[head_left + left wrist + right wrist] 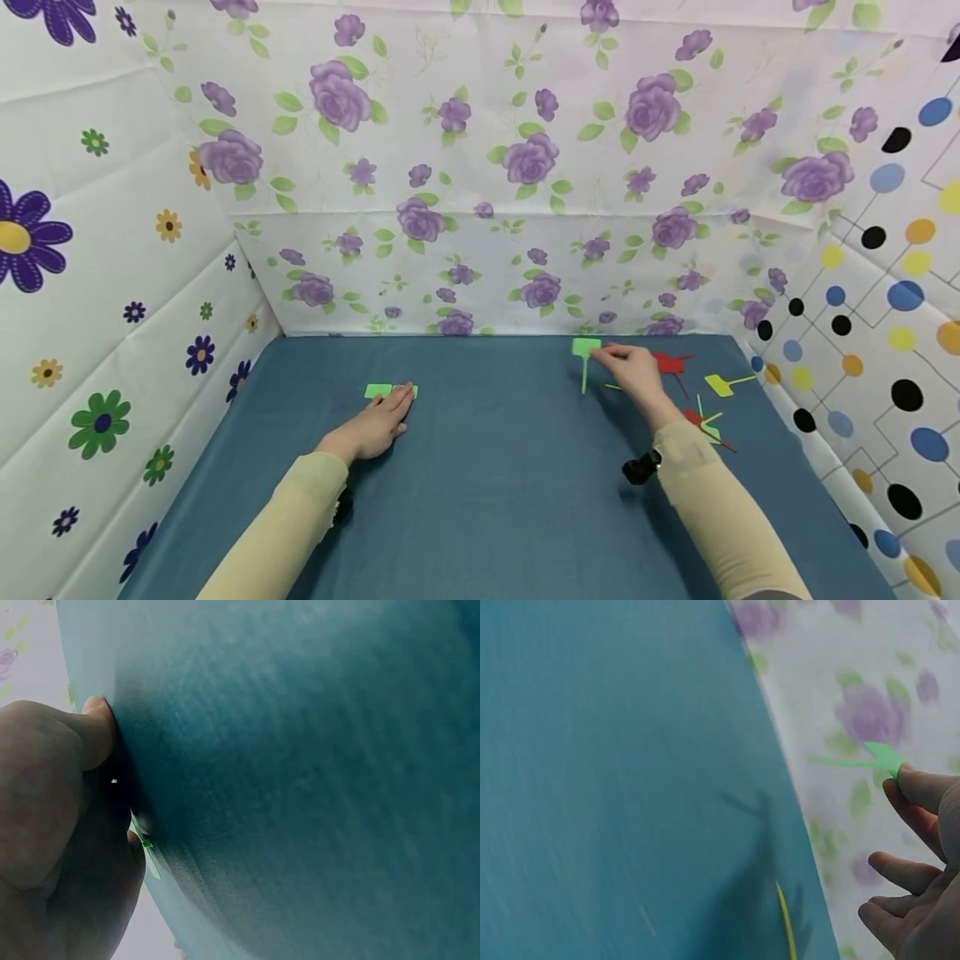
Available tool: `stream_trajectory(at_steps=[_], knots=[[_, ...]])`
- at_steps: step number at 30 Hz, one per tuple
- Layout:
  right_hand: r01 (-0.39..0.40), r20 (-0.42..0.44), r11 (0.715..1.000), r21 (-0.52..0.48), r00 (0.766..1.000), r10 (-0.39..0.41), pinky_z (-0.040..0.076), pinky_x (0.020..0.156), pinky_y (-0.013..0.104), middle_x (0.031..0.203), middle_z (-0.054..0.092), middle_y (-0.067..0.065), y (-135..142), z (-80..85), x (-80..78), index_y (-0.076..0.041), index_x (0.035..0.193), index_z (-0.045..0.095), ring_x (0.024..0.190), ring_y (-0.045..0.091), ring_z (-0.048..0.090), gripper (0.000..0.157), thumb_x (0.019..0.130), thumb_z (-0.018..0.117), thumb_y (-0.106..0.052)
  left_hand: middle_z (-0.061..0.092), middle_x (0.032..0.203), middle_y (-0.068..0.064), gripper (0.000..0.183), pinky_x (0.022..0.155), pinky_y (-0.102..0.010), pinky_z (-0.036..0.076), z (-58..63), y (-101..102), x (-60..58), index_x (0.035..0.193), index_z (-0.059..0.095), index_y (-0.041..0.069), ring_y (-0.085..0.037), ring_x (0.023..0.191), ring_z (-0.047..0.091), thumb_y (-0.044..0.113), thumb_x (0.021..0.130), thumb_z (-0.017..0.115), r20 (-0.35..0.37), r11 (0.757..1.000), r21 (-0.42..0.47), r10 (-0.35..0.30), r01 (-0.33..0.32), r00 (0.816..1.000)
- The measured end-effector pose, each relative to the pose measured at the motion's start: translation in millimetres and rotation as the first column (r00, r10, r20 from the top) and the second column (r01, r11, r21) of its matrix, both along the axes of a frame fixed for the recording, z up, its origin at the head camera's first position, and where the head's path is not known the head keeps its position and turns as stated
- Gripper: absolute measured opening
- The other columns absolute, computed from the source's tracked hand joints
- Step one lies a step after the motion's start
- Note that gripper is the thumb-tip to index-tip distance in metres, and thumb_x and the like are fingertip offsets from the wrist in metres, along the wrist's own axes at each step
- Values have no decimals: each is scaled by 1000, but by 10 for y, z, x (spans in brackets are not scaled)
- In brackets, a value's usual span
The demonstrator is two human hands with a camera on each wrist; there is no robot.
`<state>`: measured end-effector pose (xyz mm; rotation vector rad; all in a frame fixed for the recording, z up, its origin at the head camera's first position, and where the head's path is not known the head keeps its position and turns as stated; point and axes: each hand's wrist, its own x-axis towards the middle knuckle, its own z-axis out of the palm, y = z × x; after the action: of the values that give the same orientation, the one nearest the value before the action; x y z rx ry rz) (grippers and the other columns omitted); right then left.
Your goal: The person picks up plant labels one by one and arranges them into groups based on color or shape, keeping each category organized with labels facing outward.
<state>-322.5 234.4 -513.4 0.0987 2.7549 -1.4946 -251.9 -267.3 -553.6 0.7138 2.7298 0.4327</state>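
Observation:
In the head view my right hand (633, 372) pinches a green tag tie (587, 347), a flat tab with a thin tail, between thumb and forefinger. It is held up off the table, its tail hanging down. The right wrist view shows the same green tag tie (889, 759) at the fingertips, the other fingers spread apart from it. Further left, my left hand (375, 427) rests palm down with extended fingers over flat green pieces (377, 390) on the table. The fingers hide much of them. A sliver of green (151, 859) shows below the hand in the left wrist view.
Right of my right hand lie loose ties: a red one (670, 364), a yellow one (719, 385), and an overlapping red, green (712, 432) and yellow cluster. A blue cloth (487, 500) covers the table. Patterned sheets (480, 150) stand along the back and both sides.

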Motion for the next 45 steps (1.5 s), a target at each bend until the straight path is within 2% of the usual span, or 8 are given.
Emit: stream_trajectory(at_steps=[7,12,17,21,26,30,36,45], knots=[[-77,-24,996,-55,997,75,51,110,55,149,64,13,-708,-95,53,-6,117,82,140,37,57,47,101,75,-49,7,179,-19,64,130,-62,1,57,12,49,170,18,-2,-40,164,7,22,117,45,4,1000,22,4,-4,1000],[-140,-45,984,-106,990,136,53,109,54,146,66,13,-1183,-171,154,-7,113,85,140,36,58,37,101,77,-40,5,179,-18,65,131,-60,0,59,32,45,171,15,-1,-37,164,5,21,117,45,-5,999,-20,26,-26,1000],[-188,-52,973,-138,982,182,56,107,51,143,69,11,-1565,-229,244,-7,111,86,139,34,59,33,102,77,-37,3,179,-15,65,132,-58,0,19,53,23,171,14,1,-35,165,5,20,117,44,-18,998,-52,37,-38,999],[-219,-52,964,-150,976,213,52,111,51,147,66,10,-1803,-246,289,-9,112,86,147,34,52,33,103,75,-39,5,179,-18,64,131,-61,1,74,89,63,170,16,-3,-38,164,6,18,117,45,-18,999,-40,34,-34,999],[-245,-86,964,-106,968,236,36,124,58,155,56,20,-2055,-273,294,-9,106,86,157,42,32,31,103,75,-38,8,178,-21,63,130,-62,1,75,90,75,169,19,-5,-40,164,7,17,117,45,-25,999,-13,29,-29,999],[-256,-111,966,-41,962,250,24,127,64,162,46,26,-2273,-312,263,-8,101,86,160,47,19,31,104,74,-36,5,179,-17,63,131,-60,-1,41,76,46,170,15,-1,-37,164,5,20,117,43,-29,998,-42,42,-43,999],[-243,-94,970,30,965,245,27,126,63,168,34,28,-2565,-349,237,-9,94,85,162,49,7,31,102,75,-37,4,180,-14,64,132,-57,-1,-50,60,-10,171,16,2,-34,165,6,21,117,45,-28,996,-60,68,-70,997],[-237,-88,967,90,966,245,32,126,58,166,34,33,-2753,-357,252,-8,84,84,161,51,7,30,102,76,-31,4,180,-13,64,132,-56,-1,-111,57,-26,171,16,2,-33,165,6,20,117,45,-33,995,-65,73,-75,997]])
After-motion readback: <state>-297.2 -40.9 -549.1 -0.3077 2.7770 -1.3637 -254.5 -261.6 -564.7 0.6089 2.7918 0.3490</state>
